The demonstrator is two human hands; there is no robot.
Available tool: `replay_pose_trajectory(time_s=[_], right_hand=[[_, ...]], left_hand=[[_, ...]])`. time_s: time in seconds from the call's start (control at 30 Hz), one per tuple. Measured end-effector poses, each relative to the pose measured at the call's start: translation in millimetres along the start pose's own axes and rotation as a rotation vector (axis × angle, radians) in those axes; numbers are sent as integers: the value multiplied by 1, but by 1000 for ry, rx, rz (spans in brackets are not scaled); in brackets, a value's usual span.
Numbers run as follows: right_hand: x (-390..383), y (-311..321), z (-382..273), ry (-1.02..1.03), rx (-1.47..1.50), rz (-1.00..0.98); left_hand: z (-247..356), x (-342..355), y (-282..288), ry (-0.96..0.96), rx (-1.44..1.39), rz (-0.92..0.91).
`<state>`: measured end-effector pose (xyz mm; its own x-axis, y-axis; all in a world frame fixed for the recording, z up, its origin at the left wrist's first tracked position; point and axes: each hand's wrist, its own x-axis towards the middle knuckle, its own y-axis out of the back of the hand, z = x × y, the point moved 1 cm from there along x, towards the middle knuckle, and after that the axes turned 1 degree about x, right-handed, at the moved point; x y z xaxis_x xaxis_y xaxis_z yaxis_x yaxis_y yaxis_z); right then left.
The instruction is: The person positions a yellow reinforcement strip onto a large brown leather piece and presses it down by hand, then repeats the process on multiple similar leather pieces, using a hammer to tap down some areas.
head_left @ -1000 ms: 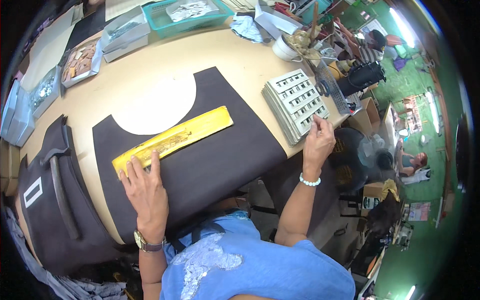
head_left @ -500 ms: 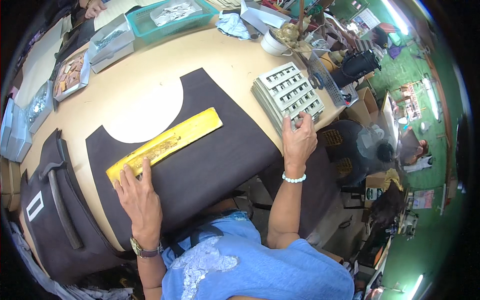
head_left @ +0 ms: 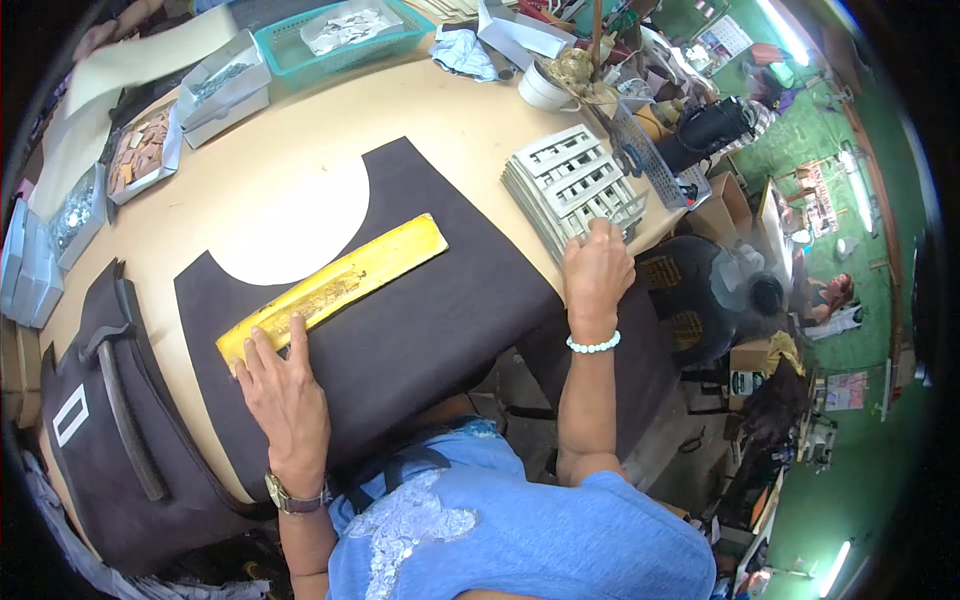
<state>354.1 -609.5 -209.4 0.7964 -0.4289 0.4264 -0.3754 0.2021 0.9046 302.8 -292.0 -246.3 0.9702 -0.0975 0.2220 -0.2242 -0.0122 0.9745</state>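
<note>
While the head view looks down: two bare hands work over a pale tan table [head_left: 330, 110], its straight edges bent by the lens.
Left hand: the left hand [head_left: 285, 400] lies with fingers spread, tips resting on the near left end of a long, flat yellow bar [head_left: 395, 247]; it appears to press rather than grip.
Right hand: the right hand [head_left: 598, 272] has its fingers drawn together at the near edge of a pale grey, flat-layered stack [head_left: 560, 165]; I cannot tell whether they grip a piece, since the tips are hidden.
Step in hand: most likely separating one piece from the top, the bar serving as a weight or guide.
Next move: it seems to call for a light pinch that frees a single layer, with the left hand steady.
Stack: sits on the table just right of the dark panel, its top showing rows of small rectangular openings, its layers slightly uneven.
Dark panel: a broad, matte, near-black dark panel [head_left: 430, 310] with a deep curved cut in its far edge lies smooth under the bar.
Yellow bar: slants across the panel, scuffed brown along its middle.
</note>
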Motion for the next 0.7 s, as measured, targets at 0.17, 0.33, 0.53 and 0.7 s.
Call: replay_pose_trajectory(time_s=[0.17,0.33,0.53,0.7], right_hand=[[4,23,2,-166,-27,21],[13,38,28,-138,113,323],[1,48,0,77,1205,397],[-37,32,-36,-13,1595,-281]], left_hand=[[-1,0,3,-4,1,5],[-1,8,13,-23,-81,-26],[-25,17,19,-74,-116,-67],[-63,38,17,-53,-423,-116]])
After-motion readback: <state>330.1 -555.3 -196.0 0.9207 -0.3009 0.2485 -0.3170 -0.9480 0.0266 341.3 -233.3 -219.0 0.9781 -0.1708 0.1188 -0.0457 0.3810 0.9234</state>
